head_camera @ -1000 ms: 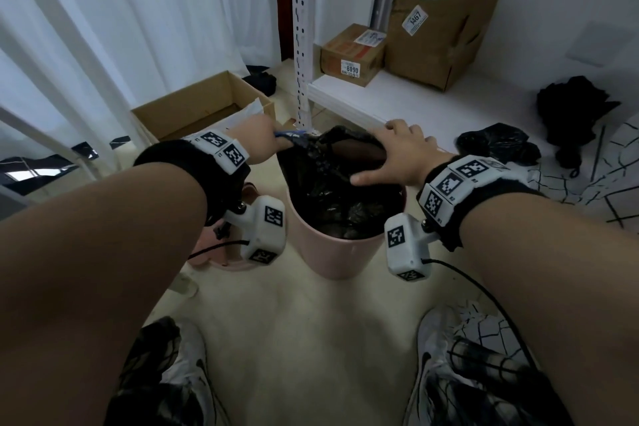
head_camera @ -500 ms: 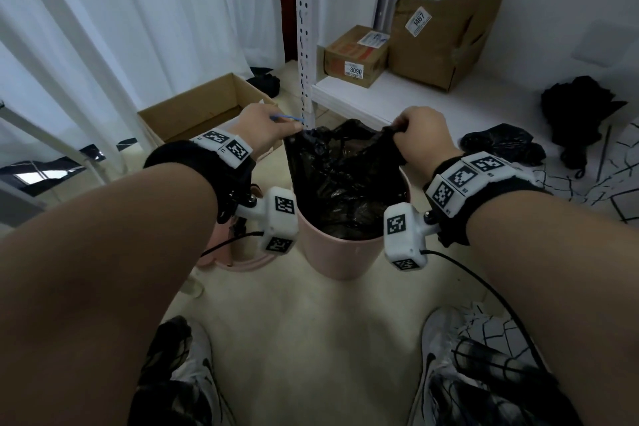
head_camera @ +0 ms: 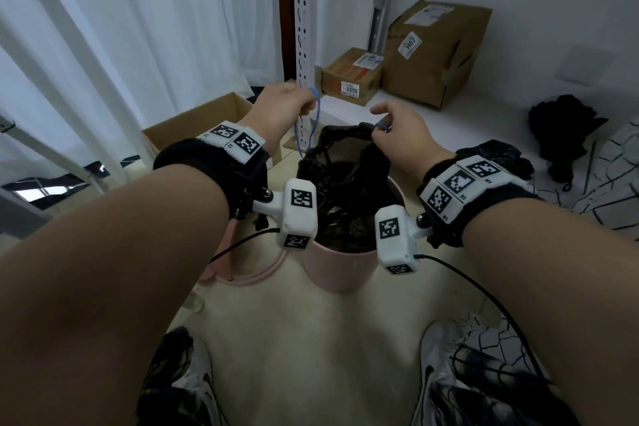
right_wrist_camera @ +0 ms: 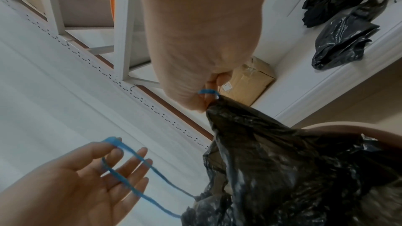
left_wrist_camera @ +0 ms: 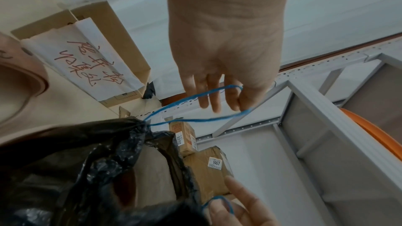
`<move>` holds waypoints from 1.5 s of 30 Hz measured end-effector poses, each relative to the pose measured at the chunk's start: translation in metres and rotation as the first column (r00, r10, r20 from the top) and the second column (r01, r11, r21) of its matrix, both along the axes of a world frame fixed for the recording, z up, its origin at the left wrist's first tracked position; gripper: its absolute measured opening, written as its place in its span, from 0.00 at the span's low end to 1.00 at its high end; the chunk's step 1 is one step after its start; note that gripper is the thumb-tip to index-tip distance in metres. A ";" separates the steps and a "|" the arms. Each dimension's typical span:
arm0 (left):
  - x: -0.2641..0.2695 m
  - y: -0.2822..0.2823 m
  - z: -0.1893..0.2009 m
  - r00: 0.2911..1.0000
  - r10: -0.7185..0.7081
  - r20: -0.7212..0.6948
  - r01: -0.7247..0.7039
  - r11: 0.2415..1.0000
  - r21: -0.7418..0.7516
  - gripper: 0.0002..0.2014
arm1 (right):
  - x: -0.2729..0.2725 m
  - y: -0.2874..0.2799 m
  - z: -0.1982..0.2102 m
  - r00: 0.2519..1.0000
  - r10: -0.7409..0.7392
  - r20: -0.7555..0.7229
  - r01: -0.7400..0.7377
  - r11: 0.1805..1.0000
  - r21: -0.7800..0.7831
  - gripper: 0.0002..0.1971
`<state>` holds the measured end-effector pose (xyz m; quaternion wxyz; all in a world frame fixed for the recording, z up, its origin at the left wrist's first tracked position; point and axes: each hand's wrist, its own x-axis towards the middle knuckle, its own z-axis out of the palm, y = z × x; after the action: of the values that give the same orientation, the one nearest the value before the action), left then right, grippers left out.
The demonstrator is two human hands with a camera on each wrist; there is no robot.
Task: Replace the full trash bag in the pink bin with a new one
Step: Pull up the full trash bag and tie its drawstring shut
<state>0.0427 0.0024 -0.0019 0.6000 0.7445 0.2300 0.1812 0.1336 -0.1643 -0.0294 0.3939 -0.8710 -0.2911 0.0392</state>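
L hand: [head_camera: 276,111] upper-mid of head view, fingers nearly straight & spread (wrist views), blue loop hooked over them.
L loop: drawstring [left_wrist_camera: 195,107] runs from fingers down-left to gathered bag edge, long & pulled out.
R hand: [head_camera: 397,131] right of centre, fingers curled, pinching bag's other gathered edge w/ short blue loop [right_wrist_camera: 207,92] round a finger.
Bag: black trash bag [head_camera: 339,183] between both hands, mouth drawn up above bin, lower part sits inside it; crinkled, contents not clear.
Bin: pink bin [head_camera: 337,270] centre of head view, on pale floor, below wrists.
Beside bin: pink ring-shaped piece [head_camera: 249,273] on floor, just left of bin.
Shelf: white low shelf [head_camera: 466,124] upper right; two cardboard boxes [head_camera: 349,76] w/ labels 8090 & 1467; loose black bags [head_camera: 491,159] at right.
Left side: open cardboard box [head_camera: 193,124] on floor, white curtain [head_camera: 121,28] behind.
Bottom: shoes [head_camera: 439,367] at lower edge.
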 end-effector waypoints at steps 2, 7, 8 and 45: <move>-0.001 -0.005 0.006 1.000 -0.027 -0.005 0.027 0.995 -0.100 0.11 | -0.001 -0.005 0.005 1.000 -0.024 -0.003 0.025 0.998 0.055 0.17; -0.009 -0.014 0.023 0.990 -0.106 0.091 0.120 0.980 -0.156 0.07 | -0.004 -0.008 0.030 0.999 -0.048 -0.010 0.049 0.959 0.280 0.13; -0.010 -0.015 0.025 0.989 -0.127 0.080 0.136 0.984 -0.115 0.08 | -0.006 -0.008 0.036 0.998 -0.054 -0.019 0.057 0.936 0.347 0.12; 0.005 0.015 -0.031 0.979 0.142 0.149 -0.141 0.990 -0.019 0.16 | -0.001 0.023 -0.042 0.986 0.153 -0.064 -0.165 0.952 -0.258 0.14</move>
<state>0.0479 0.0178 -0.0325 0.6041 0.7081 0.2372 0.2780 0.1327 -0.1417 -0.0718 0.2767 -0.8882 -0.3439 0.1277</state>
